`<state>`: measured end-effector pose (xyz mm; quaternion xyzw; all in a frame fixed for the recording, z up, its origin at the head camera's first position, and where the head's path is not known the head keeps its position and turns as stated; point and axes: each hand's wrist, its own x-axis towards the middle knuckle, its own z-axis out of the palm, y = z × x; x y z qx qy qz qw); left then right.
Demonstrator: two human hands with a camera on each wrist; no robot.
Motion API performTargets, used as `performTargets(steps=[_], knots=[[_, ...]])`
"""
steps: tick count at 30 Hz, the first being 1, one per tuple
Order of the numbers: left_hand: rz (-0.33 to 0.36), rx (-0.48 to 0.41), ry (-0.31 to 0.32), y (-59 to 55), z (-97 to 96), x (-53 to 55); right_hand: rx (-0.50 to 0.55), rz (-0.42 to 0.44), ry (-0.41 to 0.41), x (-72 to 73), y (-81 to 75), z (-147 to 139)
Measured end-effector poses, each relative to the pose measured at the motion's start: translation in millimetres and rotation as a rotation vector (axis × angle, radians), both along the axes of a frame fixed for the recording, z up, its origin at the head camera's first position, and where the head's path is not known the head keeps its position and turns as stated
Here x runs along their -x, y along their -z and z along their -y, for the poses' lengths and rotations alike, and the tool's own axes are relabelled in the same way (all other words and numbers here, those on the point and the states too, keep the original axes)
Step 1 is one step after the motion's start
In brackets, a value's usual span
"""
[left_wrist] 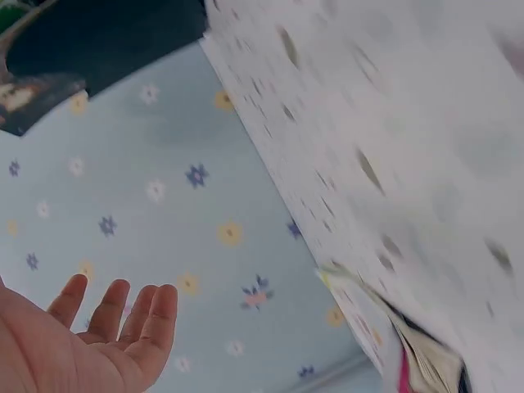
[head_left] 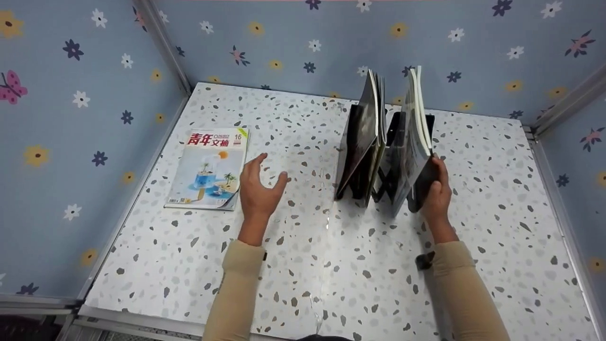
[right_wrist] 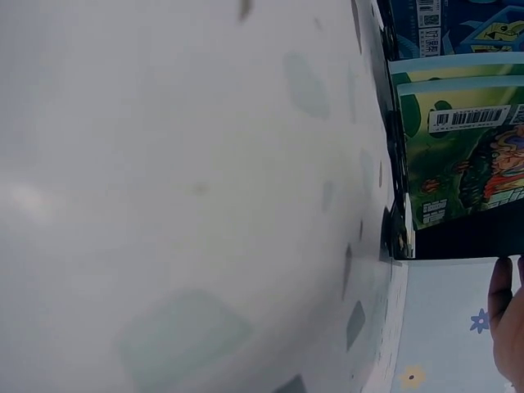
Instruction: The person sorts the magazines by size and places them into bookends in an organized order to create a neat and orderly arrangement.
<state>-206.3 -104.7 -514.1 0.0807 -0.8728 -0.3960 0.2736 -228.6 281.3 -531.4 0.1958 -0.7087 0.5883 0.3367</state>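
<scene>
My left hand (head_left: 260, 189) hovers with fingers and thumb spread, holding nothing, just right of a magazine (head_left: 203, 168) lying flat; its palm and fingers (left_wrist: 155, 332) also show in the left wrist view. On the right stands a black book rack (head_left: 430, 123) holding two groups of upright magazines. The left group (head_left: 367, 142) leans; the right group (head_left: 414, 128) rests near the end panel. My right hand (head_left: 438, 194) touches that black panel from outside. In the right wrist view, its fingertips meet the edge of the panel (right_wrist: 467, 237) below green-covered magazines (right_wrist: 450, 155).
The speckled white table (head_left: 303, 265) is bounded by flower-patterned panels (head_left: 293, 42) at the back and sides. Metal frame posts (head_left: 163, 42) stand at the corners. A small black object (head_left: 423, 260) shows beside the right cuff.
</scene>
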Motion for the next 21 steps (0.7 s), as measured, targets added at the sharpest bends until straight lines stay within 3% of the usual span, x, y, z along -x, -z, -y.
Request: performTargets(steps=[7,11,18,21], knots=[[0.045,0.010,-0.035,9.2,54.1,2.5,-0.013,0.003,0.016,-0.9,-0.3,1],[0.073,0.017,-0.018,15.2,74.4,4.5,-0.016,0.004,0.019,-1.5,-0.5,1],[0.225,0.074,0.030,25.8,102.6,-0.1,-0.030,0.023,0.025,-1.4,-0.9,1],[0.246,0.088,0.074,31.6,116.2,-2.3,-0.022,0.016,0.017,-1.4,-1.0,0]])
